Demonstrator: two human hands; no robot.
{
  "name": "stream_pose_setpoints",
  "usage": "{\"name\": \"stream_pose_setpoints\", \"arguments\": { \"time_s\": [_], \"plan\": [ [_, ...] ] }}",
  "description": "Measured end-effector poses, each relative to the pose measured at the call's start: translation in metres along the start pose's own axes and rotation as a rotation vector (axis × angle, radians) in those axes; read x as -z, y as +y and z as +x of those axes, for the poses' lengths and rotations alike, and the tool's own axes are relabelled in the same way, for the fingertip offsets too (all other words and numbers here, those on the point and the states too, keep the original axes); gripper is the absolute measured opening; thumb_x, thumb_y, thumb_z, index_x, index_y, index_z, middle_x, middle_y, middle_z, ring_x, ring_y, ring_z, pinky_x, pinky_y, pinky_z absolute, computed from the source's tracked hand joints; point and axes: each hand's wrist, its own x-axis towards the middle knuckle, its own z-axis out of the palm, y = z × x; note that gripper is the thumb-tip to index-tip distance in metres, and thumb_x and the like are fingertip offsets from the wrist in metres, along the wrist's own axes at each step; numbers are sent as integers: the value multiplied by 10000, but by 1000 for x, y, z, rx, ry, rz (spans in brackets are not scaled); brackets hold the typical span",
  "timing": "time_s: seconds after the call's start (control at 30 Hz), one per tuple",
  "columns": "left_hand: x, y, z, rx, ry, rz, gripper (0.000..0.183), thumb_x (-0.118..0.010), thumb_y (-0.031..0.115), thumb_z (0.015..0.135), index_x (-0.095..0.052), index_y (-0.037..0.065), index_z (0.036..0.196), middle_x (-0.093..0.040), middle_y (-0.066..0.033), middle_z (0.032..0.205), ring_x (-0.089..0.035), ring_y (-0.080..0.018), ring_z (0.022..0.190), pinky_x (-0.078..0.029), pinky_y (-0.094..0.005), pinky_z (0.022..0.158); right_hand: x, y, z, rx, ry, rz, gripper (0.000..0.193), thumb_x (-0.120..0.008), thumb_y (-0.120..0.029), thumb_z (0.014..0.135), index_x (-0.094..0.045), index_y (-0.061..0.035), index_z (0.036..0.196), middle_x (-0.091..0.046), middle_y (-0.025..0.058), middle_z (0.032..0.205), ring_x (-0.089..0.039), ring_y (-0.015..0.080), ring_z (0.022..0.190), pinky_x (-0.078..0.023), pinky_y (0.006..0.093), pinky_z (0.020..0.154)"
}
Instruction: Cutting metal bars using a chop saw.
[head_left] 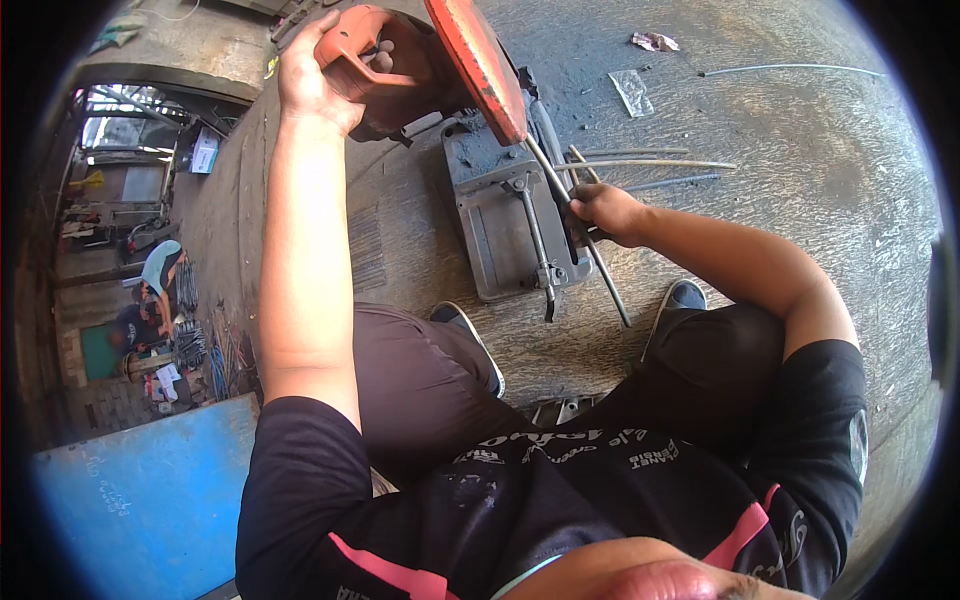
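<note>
One worn floor [800, 140], one saw [470, 150], one thin rod [606, 278]

Largest of all, the grey floor spread beneath everything, with a blue panel [150, 490] at the lower left. The saw stood on it between and beyond the person's shoes. Its grey base looked dense and hard to shift, while the upper part was presumably hinged and weighty. An orange guard [478, 70], scuffed at its rim, sloped over the base, and an orange handle [350, 38] stuck out leftward. That loop was the sound place to hold the machine, and the left hand [315, 90] was wrapped around it.

Next in size came the rod, which slanted across the right side of the base, its far end lost beneath the guard's tip and its near end reaching past the base. It seemed light, stiff and rather smooth, so likely to roll or twist in a loose grip. The right hand [608, 212], its fingers grimy, was closed on it along the middle, a fair spot well back from the guard. The hands were well apart.

Smaller still, loose rods [680, 162] lay to the right, and a clear wrapper [631, 93] beyond them.
</note>
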Motion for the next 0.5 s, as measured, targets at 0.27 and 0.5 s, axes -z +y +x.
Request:
{"name": "stream_pose_setpoints", "arguments": {
  "time_s": [0.27, 0.5],
  "plan": [
    [2, -3, 5, -26, 34, -40, 461, -402, 313, 924, -512, -47, 1189, -606, -197, 1041, -612, -323, 845, -530, -441, 751, 1, 0, -1, -5, 26, -1, 216, -430, -144, 968, -519, 31, 1058, -589, 154, 930, -627, 255, 780, -559, 383, 716],
    [8, -2, 8, -12, -8, -34, 478, -405, 312, 925, -501, -68, 1198, -589, -216, 1101, -614, -329, 876, -531, -422, 766, -1, -2, 0, 3, 43, -40, 213, -449, -143, 961, -521, 27, 1066, -597, 147, 939, -632, 246, 779, -561, 373, 709]
  ]
}}
